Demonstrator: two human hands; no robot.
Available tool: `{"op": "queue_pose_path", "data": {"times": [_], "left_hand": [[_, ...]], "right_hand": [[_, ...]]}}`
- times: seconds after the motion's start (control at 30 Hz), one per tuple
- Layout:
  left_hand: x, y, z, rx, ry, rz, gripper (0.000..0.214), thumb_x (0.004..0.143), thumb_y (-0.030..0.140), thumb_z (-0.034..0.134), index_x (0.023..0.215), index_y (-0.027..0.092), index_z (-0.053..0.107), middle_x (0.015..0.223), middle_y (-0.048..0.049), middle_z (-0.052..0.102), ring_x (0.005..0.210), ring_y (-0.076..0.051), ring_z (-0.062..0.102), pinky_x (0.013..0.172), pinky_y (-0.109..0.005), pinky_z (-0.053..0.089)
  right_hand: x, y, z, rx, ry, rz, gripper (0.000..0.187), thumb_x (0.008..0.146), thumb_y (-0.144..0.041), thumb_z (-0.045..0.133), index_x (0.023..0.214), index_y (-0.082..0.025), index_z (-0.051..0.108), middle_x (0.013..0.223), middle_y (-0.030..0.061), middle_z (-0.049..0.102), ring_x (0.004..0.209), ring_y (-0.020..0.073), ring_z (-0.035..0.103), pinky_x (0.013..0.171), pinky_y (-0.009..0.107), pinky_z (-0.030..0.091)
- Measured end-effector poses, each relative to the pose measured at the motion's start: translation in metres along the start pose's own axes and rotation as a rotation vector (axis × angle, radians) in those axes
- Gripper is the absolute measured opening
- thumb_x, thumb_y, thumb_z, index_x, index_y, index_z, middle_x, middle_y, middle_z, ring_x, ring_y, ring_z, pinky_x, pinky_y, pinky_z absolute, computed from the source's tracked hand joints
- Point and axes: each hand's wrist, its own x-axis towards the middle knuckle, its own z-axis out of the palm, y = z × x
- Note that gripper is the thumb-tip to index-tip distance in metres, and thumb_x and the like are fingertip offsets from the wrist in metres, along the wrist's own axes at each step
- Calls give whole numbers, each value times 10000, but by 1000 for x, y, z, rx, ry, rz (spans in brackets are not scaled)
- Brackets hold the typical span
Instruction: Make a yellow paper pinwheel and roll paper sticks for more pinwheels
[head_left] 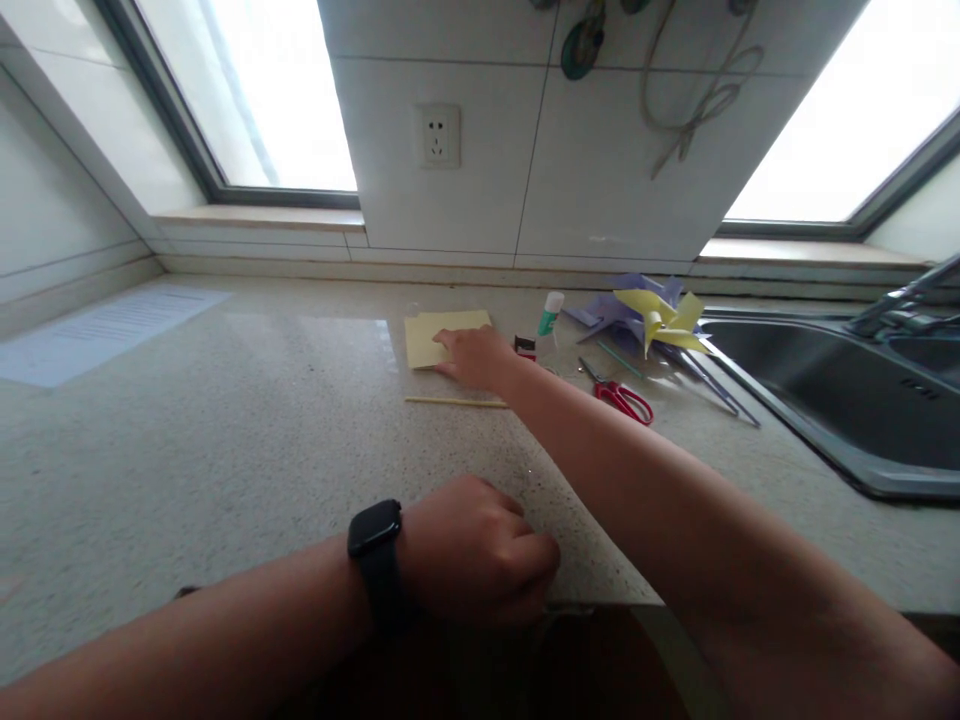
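Observation:
My right hand point(474, 358) reaches across the counter and rests on the right part of some square yellow paper point(421, 342). Its index finger is stretched out over the sheets, with the thumb apart and lower. A thin pale stick point(450, 401) lies just in front of the paper, its right end hidden by my forearm. My left hand point(480, 550), below a black watch point(375, 528), is curled closed at the counter's front edge. Nothing shows in its fingers.
Right of my right hand stand a glue stick point(550, 314) and a small dark and red object point(524, 347). Nearby lie red-handled scissors point(619, 394), a green stick point(621, 359), a yellow pinwheel point(661, 318) and a purple one point(611, 308). A sink point(795, 400) is farther right; a printed sheet point(97, 335) lies left.

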Motion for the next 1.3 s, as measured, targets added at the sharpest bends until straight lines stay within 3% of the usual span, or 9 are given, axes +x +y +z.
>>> {"op": "queue_pose_path", "data": {"times": [0.3, 0.57, 0.73, 0.87, 0.93, 0.97, 1.07, 1.17, 1.3], "left_hand": [[1, -2, 2, 10, 12, 1, 165, 904, 293, 567, 771, 197, 581, 599, 26, 638, 550, -155, 615, 472, -344, 354], [-1, -2, 3, 5, -11, -19, 154, 894, 291, 570, 773, 197, 594, 599, 16, 656, 545, -158, 619, 476, -330, 342], [0, -1, 1, -29, -17, -40, 142, 893, 270, 557, 785, 193, 610, 603, 9, 661, 547, -157, 608, 489, -325, 337], [1, -1, -4, -144, -28, -91, 158, 899, 254, 530, 845, 184, 661, 635, -13, 671, 568, -158, 597, 520, -303, 352], [0, -3, -8, -298, -8, -170, 180, 908, 252, 519, 876, 183, 682, 650, -24, 665, 582, -153, 583, 558, -289, 373], [0, -5, -10, -447, 21, -239, 191, 918, 267, 524, 887, 178, 690, 658, -28, 658, 592, -150, 575, 583, -285, 386], [-1, -15, -10, -1074, 183, -513, 353, 977, 452, 500, 982, 156, 692, 735, -51, 662, 644, -152, 579, 618, -278, 432], [-1, -29, -5, -1319, 360, -619, 730, 988, 684, 156, 1224, 149, 593, 993, -138, 700, 769, -197, 642, 613, -304, 509], [0, -40, -3, -1762, 557, -697, 884, 876, 839, 325, 1298, 110, 595, 1274, -231, 656, 985, -274, 667, 736, -368, 558]], "right_hand": [[-21, 1, -9, -1, 17, -77, 330, 1025, -416, 473, 1186, -249, 708, 1107, 79, 769, 1014, 244, 691, 856, 336, 425], [-26, 5, -7, 53, 92, -59, 269, 1003, -286, 507, 991, -205, 763, 987, 93, 780, 870, 220, 681, 758, 314, 421], [-34, 13, -18, 137, 294, -31, 219, 976, -215, 540, 967, -178, 756, 1007, 102, 767, 949, 232, 663, 855, 342, 437], [-65, 24, -42, 222, 501, -9, 170, 977, -228, 572, 1004, -183, 734, 1053, 77, 748, 1017, 219, 640, 960, 359, 435], [-88, 28, -54, 258, 585, 25, 181, 990, -239, 556, 1005, -169, 723, 994, 76, 736, 925, 199, 646, 869, 340, 474], [-100, 29, -59, 296, 613, 45, 197, 1000, -267, 545, 1007, -173, 719, 923, 56, 723, 786, 167, 634, 746, 309, 487], [-135, 30, -67, 592, 675, 122, 168, 968, -334, 615, 993, -212, 728, 665, -24, 614, 526, 113, 511, 506, 264, 403], [-163, 29, -68, 714, 626, 67, 122, 957, -283, 635, 1008, -215, 723, 804, 10, 695, 661, 125, 639, 592, 269, 497], [-189, 22, -65, 620, 590, -59, 184, 953, -168, 612, 1086, -235, 719, 1090, 53, 748, 870, 140, 716, 752, 290, 571]]}}
